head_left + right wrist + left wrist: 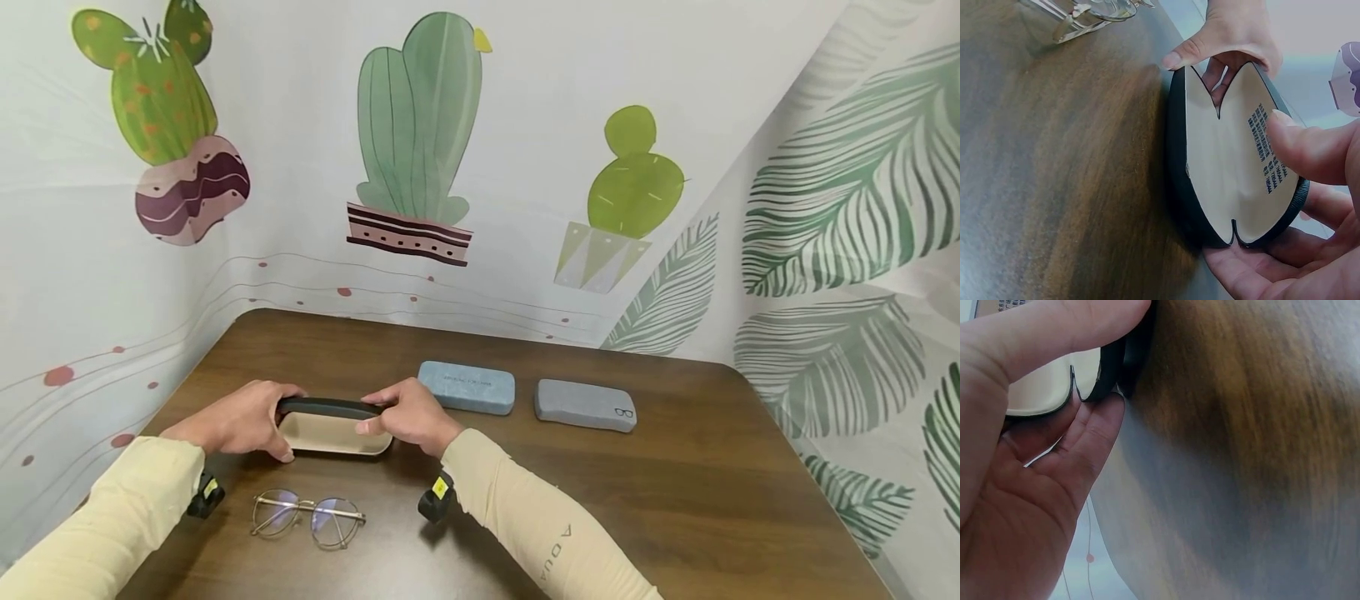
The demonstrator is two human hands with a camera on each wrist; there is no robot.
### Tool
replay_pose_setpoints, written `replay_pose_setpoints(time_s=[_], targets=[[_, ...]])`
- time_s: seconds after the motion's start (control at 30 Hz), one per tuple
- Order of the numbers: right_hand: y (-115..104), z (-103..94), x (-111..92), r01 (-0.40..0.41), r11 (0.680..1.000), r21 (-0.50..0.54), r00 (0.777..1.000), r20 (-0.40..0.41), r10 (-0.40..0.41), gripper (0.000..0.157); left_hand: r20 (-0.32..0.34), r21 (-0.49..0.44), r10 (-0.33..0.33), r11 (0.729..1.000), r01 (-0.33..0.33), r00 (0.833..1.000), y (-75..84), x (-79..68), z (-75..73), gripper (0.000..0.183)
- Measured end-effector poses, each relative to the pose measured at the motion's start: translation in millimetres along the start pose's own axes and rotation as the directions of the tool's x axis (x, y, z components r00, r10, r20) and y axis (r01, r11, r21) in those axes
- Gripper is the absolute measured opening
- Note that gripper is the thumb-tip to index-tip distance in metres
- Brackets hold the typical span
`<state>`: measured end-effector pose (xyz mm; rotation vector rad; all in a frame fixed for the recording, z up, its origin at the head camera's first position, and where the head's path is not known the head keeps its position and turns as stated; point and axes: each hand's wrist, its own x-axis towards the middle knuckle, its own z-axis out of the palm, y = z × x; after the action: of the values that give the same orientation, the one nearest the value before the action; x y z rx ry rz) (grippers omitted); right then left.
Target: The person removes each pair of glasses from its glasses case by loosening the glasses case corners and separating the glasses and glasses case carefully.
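Observation:
Between the two hands is a black glasses case (333, 435), spread apart so its beige lining faces up. My left hand (251, 418) grips its left end, thumb over the near rim and fingers behind. At the other end my right hand (415, 414) holds the case. The right wrist view shows the right thumb (1313, 150) pressing on the lining beside printed dark text, with fingers curled beneath the outer shell. V-shaped folds show at both ends of the lining. Nearer the body, a pair of thin metal-framed glasses (335, 518) lies on the table with its temples unfolded.
A blue glasses case (467, 388) lies beyond the right hand, and a grey glasses case (585, 405) is to its right. Both rest on the brown wooden table (675, 500). A cloth with cactus and leaf prints (420, 125) hangs behind the table's far edge.

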<state>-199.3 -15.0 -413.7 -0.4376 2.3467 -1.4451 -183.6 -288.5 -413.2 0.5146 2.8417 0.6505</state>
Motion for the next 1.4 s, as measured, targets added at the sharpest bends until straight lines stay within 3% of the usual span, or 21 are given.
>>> replay_pose_setpoints(time_s=[0.4, 1.4], targets=[[2.5, -0.9, -0.2, -0.001, 1.000, 0.002, 1.000, 0.010, 0.001, 0.045, -0.018, -0.002, 0.039, 0.999, -0.039, 0.999, -0.7, -0.5, 0.2, 0.086], [5.6, -0.3, -4.4, 0.008, 1.000, -0.001, 1.000, 0.011, -0.008, 0.052, -0.001, -0.030, 0.019, 0.999, -0.019, 1.000, 3.2, -4.7, 0.5, 0.082]])
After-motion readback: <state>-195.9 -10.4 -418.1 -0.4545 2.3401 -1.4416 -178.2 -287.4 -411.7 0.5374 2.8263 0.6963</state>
